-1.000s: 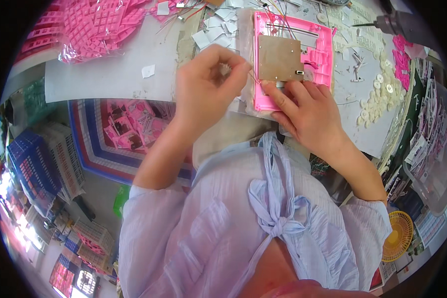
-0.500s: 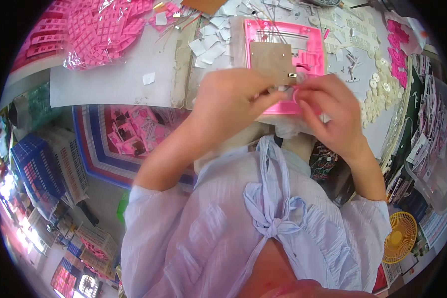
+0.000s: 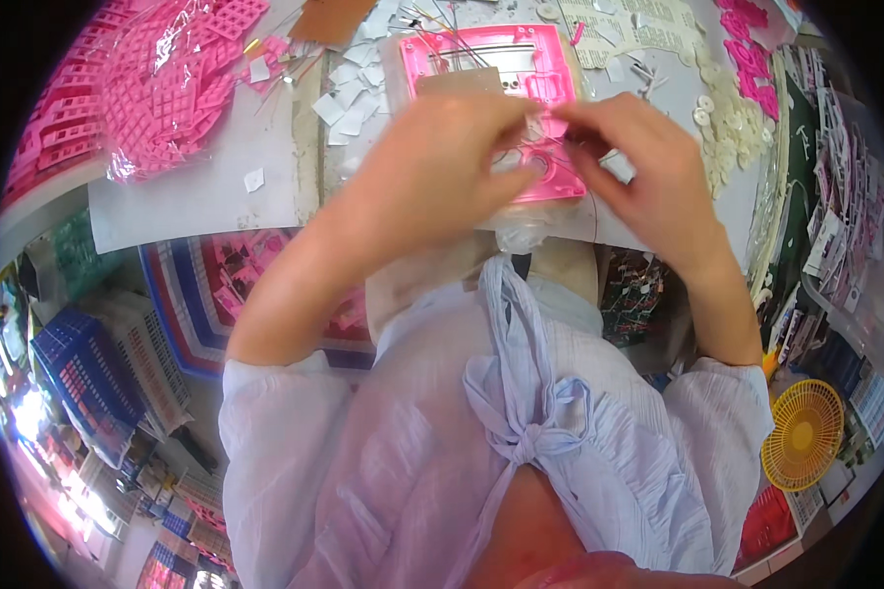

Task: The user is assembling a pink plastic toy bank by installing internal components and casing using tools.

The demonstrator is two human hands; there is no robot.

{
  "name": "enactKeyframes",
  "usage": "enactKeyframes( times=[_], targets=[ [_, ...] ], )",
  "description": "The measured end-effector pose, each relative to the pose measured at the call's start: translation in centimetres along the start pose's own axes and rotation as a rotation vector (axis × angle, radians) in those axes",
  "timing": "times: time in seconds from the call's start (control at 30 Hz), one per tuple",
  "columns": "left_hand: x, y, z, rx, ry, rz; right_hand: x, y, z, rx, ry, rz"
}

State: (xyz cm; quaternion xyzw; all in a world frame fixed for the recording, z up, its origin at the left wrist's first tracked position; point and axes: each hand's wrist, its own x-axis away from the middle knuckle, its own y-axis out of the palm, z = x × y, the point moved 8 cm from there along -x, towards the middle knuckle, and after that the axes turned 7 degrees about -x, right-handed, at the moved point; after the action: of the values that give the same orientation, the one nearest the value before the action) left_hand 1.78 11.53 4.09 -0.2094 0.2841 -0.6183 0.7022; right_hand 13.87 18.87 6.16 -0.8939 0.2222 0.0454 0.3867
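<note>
Near the front edge of the pale worktable [image 3: 196, 201], straight ahead of the wearer, lies a pink plastic casing [image 3: 555, 64], its ribbed inside facing up. To its left are a clear bag of pink grid pieces [image 3: 172, 83] and, nearer the casing, loose white paper squares [image 3: 352, 98]; cream discs [image 3: 732, 142] are strewn to its right.

Both hands work above the casing's nearer half, so the fine handling there, as I judge it, wants the casing kept flat, the fingertips low and close together, and the thin wires [image 3: 452, 49] at the far side left slack and untugged.

The left hand [image 3: 447, 147] is about half closed, thumb and forefinger bent toward each other with a gap between; blur hides whether it holds anything. The right hand [image 3: 653, 162] is loosely curled, thumb apart from the forefinger, with 1 small dark bit [image 3: 581, 142] by its fingertips, though I cannot tell if it is gripped. Partly behind the left hand sits a flat brown board [image 3: 467, 81].
</note>
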Motion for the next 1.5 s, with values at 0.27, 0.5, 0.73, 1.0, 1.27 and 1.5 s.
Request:
enactKeyframes(
  times=[0.27, 0.5, 0.73, 1.0, 1.27, 1.5],
  targets=[
    [3.2, 2.6, 1.4, -0.113, 0.158, 0.114, 3.9, 1.2, 0.9, 0.039, -0.042, -0.071],
    [4.6, 4.6, 0.9, -0.158, 0.194, 0.150, 4.1, 2.2, -0.8, 0.238, -0.189, -0.149],
    [4.7, 4.7, 0.4, -0.153, 0.208, 0.162, 3.9, 2.8, 0.6, 0.108, -0.162, -0.165],
    [4.9, 5.6, 1.2, -0.357, 0.325, 0.083, 7.2, 2.7, 2.8, 0.146, -0.138, 0.088],
    [4.5, 6.9, 1.7, -0.493, 0.347, -0.072, 7.3, 2.3, 0.8, 0.368, -0.091, -0.085],
    [4.4, 6.1, 1.3, -0.324, 0.297, -0.065, -2.4, 0.6, 4.8, -0.030, 0.215, -0.059]
  ],
)
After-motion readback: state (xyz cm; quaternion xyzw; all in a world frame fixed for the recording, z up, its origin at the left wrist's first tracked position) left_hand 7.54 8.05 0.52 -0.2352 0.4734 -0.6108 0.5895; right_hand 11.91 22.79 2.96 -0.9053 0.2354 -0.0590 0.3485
